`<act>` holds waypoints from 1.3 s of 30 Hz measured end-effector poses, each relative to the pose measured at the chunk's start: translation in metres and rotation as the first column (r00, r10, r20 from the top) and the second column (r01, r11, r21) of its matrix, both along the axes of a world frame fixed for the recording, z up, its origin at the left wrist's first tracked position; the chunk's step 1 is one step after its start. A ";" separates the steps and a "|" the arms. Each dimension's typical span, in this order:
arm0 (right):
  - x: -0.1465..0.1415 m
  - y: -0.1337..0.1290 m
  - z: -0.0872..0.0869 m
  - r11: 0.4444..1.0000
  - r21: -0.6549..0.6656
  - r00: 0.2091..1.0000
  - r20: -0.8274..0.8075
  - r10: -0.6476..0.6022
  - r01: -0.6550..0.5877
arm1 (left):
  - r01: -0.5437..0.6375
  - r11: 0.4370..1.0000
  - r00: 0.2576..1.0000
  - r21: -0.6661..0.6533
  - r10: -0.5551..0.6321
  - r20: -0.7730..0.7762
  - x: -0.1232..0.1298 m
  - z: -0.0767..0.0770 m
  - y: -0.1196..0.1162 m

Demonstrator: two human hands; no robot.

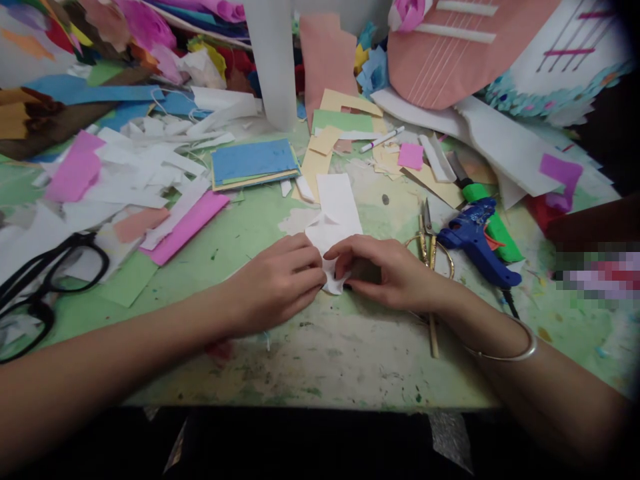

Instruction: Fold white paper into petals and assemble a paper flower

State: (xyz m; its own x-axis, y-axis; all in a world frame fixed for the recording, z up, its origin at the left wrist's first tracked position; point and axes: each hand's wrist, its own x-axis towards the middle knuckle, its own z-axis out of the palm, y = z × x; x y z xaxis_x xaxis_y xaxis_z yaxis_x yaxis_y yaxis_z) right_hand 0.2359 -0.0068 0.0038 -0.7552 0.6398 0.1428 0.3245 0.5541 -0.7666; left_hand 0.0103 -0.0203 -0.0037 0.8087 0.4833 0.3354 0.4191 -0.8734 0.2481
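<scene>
Between my two hands, near the middle of the table, is a small curled piece of white paper (334,281). My left hand (280,280) is closed on its left side, with the fingertips bent over the edge. From the right, my right hand (380,270) pinches the same piece between thumb and fingers. Right behind it lies a white paper strip (343,200), its near part slightly lifted and creased. Gold-handled scissors (427,233) rest beside my right hand, partly covered by it.
A blue glue gun (473,233) lies right of the scissors. A stack of coloured paper (255,162) sits behind my left hand. Black glasses (55,280) and paper scraps (125,173) cover the left side. A white cylinder (274,67) and a pink guitar shape (450,60) stand behind.
</scene>
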 end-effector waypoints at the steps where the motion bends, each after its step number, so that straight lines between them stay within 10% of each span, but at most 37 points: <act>1: 0.001 0.000 0.000 1.000 -0.010 1.000 -0.008 0.011 -0.011 | 0.018 0.998 0.999 0.060 -0.016 -0.033 -0.001 0.001 -0.003; 6: 0.002 0.000 0.002 0.999 -0.022 0.999 -0.022 0.050 -0.050 | 0.048 0.939 0.974 0.340 0.032 -0.225 -0.002 0.009 -0.023; 16: 0.004 0.001 0.006 0.991 0.020 0.991 0.038 0.129 -0.129 | 0.004 0.939 0.956 0.345 0.098 -0.278 -0.003 0.007 -0.033; 39: 0.007 0.001 0.013 0.991 -0.005 0.987 0.088 0.132 -0.132 | 0.008 0.993 0.996 -0.119 0.002 0.084 -0.013 -0.008 -0.011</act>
State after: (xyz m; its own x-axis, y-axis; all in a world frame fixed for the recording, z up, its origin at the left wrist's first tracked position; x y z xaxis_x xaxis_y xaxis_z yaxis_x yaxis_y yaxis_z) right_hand 0.2431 -0.0061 0.0166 -0.8427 0.5334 0.0726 0.3146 0.5974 -0.7376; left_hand -0.0023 -0.0314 -0.0113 0.7818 0.5214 0.3419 0.3897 -0.8366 0.3849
